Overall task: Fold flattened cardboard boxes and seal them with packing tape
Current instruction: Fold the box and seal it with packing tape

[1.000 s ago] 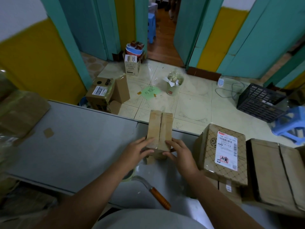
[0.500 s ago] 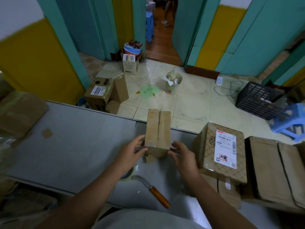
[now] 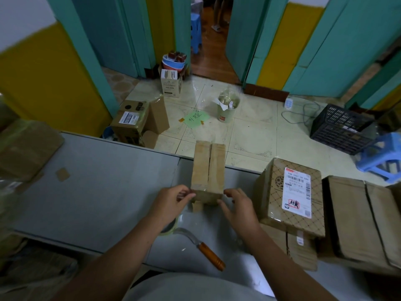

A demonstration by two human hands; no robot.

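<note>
On table [image 3: 97,181], left hand [image 3: 171,200] pinches box [image 3: 207,170] corner; right hand [image 3: 238,207] touches opposite.

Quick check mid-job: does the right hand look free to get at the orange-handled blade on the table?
Probably yes. The orange-handled blade lies uncovered on the table between the forearms. The right hand only touches the small box at its near right corner, so drawing back should reach the handle.
</note>
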